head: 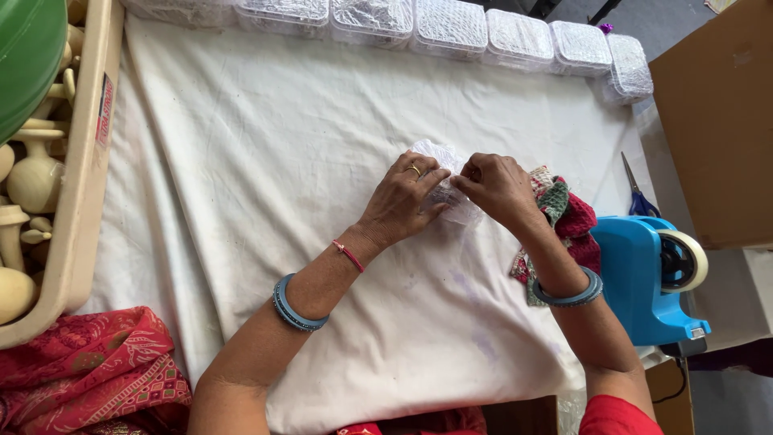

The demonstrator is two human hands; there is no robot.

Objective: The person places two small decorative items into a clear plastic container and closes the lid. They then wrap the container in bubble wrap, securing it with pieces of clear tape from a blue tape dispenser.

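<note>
White cloth (266, 185) underlies both hands, left (400, 200) and right (498, 187), gripping a clear wrapped packet (441, 157) between them.

From my remote seat, the crinkled clear plastic packet (445, 179) is mostly covered by the left hand (403, 199) and right hand (497, 187), so I cannot tell its contents; the big green round object (28, 56) is cropped at the corner
</note>
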